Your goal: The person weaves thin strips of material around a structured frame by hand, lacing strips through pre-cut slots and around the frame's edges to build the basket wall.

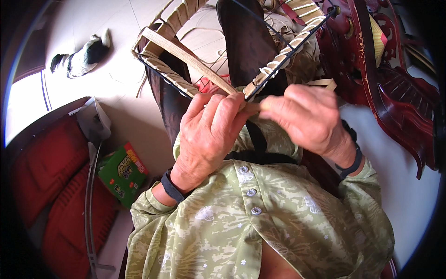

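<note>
A frame of dark wire, its sides wound with tan strip and pale cord, lies across my knees and tilts away from me. My left hand is closed on its near corner, fingers bent over the edge. A flat tan band runs from the frame's far left side down to that hand. Just to the right, my right hand, slightly blurred, pinches a short tan strip that stretches between both hands. The corner itself is mostly hidden under my left fingers.
Loose tan strips lie tangled on the floor beyond the frame. A carved dark-red wooden chair stands close on the right. At left are a black-and-white animal, a green box, and a long grey handle beside red furniture.
</note>
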Available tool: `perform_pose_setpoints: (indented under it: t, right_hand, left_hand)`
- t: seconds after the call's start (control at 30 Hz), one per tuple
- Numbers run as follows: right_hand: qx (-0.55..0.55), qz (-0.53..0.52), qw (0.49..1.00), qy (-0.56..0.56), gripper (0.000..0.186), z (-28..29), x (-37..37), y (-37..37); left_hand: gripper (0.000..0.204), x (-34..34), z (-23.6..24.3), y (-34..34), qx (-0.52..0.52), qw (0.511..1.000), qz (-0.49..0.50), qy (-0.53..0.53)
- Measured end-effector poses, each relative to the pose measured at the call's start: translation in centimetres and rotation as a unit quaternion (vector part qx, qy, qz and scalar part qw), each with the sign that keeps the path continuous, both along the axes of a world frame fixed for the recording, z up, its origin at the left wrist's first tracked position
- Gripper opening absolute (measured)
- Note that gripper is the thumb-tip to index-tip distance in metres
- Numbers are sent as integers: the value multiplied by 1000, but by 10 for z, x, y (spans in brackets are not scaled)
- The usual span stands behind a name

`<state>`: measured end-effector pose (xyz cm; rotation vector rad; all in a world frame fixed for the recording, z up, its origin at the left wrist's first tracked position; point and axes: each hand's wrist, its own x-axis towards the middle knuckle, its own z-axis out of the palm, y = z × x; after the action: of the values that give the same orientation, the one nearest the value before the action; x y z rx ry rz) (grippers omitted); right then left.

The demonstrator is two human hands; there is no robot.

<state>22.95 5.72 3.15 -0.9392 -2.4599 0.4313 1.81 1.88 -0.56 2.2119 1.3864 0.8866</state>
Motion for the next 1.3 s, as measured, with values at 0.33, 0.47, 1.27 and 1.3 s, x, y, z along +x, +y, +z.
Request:
perform_pose_setpoints:
  t: [0.33, 0.47, 1.27, 1.3]
  right_hand:
    - [-100, 60, 993, -17, 14, 12, -2, 27]
    - [-141, 38, 989, 14, 15, 6, 3, 27]
    - [-113, 160, 960, -202, 16, -10, -48, 80]
    - [-121, 166, 957, -208, 16, -11, -47, 79]
  left_hand:
    - [35, -1, -4, -2, -16, 999, 9, -47]
    - [34, -3, -3, -1, -13, 999, 3, -50]
    - [34, -4, -4, -3, -9, 999, 5, -47]
    - [34, -5, -3, -3, -5, 999, -3, -36]
